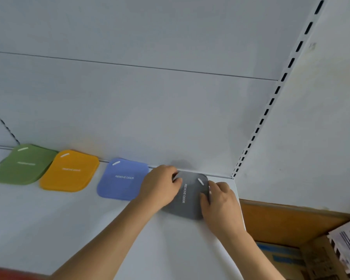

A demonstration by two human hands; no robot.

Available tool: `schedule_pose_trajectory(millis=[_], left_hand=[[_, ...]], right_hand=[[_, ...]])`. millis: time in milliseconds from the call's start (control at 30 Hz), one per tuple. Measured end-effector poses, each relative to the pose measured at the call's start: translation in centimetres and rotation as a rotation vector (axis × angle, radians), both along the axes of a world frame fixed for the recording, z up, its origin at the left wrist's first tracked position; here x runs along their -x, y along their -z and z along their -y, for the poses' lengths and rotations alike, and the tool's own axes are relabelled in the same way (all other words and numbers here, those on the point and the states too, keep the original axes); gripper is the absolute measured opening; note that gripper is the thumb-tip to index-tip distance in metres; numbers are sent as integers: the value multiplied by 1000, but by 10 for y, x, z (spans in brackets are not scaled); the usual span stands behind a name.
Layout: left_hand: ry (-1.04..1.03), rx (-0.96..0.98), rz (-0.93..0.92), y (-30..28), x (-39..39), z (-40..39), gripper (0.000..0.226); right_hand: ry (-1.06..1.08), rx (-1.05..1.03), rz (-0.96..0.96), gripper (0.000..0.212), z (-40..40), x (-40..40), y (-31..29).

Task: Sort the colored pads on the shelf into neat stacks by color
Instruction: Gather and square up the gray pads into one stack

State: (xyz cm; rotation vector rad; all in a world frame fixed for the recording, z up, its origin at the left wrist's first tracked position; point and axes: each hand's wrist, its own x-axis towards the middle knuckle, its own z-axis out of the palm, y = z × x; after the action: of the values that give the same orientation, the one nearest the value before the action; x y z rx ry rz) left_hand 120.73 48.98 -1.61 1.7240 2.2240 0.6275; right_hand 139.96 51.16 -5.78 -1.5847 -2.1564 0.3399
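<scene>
Pinching the matte, rounded-square grey pad [187,199] — your left hand [160,186] at nine o'clock, right hand [220,201] at three — on the smooth white shelf [49,219].

Green pads [22,165], yellow pads [70,171], blue pads [122,178], grey pads [190,196], all white-lettered; white shelf [69,229].

Both forearms reach forward, left hand [160,186] and right hand [220,201] curled, palms down.

From my feed the pads look like smooth matt rubbery stuff, e.g. the grey pad [187,201]. The shelf [49,219] reads as painted white metal, and there's rough brown cardboard box [287,221] alongside.
</scene>
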Motion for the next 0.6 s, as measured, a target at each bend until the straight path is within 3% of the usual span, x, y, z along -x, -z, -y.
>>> schedule_pose_trajectory(millis=[67, 200, 267, 333, 400, 533, 600], left_hand=[[65, -20, -27, -4, 3, -2, 35], [142, -238, 275, -11, 17, 9, 21], [150, -326, 429, -16, 22, 19, 17], [134, -349, 570, -19, 28, 27, 15], [140, -301, 700, -18, 38, 31, 12], [254, -49, 906, -27, 63, 34, 29], [310, 58, 1018, -35, 66, 32, 23]], right_hand=[[15, 20, 24, 32, 2, -1, -2], [104, 93, -108, 51, 11, -7, -16], [136, 185, -339, 39, 17, -8, -30], [139, 297, -593, 11, 22, -7, -45], [106, 303, -689, 14, 25, -4, -58], [25, 101, -592, 35, 22, 3, -85], [-23, 18, -574, 38, 17, 7, -99]])
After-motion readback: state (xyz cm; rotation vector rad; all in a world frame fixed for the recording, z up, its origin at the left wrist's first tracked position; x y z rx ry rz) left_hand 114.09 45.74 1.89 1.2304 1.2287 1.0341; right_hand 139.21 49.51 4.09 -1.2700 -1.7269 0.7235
